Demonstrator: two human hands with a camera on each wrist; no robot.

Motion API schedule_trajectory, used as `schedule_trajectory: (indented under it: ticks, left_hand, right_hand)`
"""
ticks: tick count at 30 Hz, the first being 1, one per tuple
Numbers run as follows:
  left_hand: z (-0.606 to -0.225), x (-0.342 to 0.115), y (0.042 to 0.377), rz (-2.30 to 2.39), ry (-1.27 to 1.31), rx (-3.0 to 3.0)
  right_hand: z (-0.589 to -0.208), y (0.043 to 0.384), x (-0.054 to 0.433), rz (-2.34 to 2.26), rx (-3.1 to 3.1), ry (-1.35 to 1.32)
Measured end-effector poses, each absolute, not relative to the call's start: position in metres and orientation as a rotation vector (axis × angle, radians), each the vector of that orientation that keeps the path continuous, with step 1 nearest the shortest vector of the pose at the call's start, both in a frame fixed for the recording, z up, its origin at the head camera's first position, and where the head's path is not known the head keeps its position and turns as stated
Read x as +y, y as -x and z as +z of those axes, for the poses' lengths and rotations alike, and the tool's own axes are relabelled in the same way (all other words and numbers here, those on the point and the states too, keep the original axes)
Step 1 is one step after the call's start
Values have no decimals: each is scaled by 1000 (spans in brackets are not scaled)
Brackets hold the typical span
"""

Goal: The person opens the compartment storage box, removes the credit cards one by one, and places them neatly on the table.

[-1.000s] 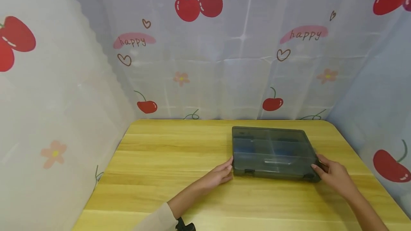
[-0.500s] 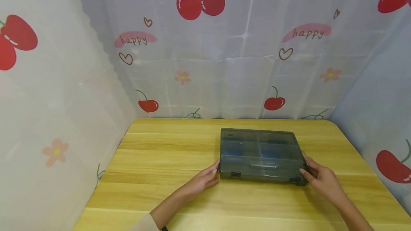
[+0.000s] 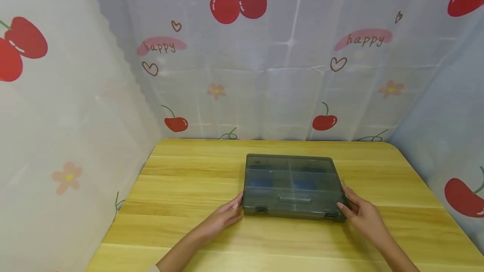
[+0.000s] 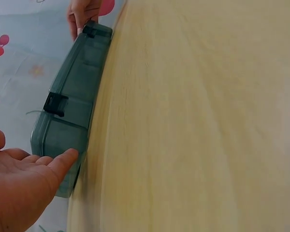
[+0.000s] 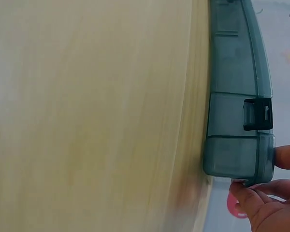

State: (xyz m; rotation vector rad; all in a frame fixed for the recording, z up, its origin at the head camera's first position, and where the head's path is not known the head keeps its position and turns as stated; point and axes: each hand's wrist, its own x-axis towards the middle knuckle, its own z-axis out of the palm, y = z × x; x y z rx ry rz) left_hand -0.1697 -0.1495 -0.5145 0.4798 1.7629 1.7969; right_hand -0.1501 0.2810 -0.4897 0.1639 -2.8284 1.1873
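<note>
A dark, see-through plastic storage box (image 3: 291, 175) lies flat on the table, its lid closed. Dividers show through the lid, with blurred blue shapes inside that I cannot make out. Two black latches (image 5: 259, 114) sit along its near side. My left hand (image 3: 224, 216) touches the left end with fingers fairly straight; in the left wrist view the fingers of that hand (image 4: 26, 186) lie along the box's end wall. My right hand (image 3: 366, 219) grips the near right corner, thumb on the lid edge and fingers against the right side.
The light wooden table (image 3: 189, 171) extends around the box on all sides. Behind it and at both sides hangs a pale curtain (image 3: 264, 83) printed with cherries, hearts and flowers.
The box has slid left and slightly nearer across the table, with both hands moving along on its two ends. The lid stays closed.
</note>
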Motion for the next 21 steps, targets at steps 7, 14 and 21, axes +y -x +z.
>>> schedule_trajectory:
  ticks: [7, 14, 21]
  left_hand:
    - [-511, -170, 163, 1794, -478, 1770]
    - [-509, -188, 158, 1809, -465, 1767]
    - [-506, -198, 154, 1816, -457, 1754]
  right_hand:
    - [-491, 148, 259, 1216, -2810, -176]
    - [-489, 145, 239, 1266, -2797, -186]
    - [-487, 143, 228, 1317, -2803, -160]
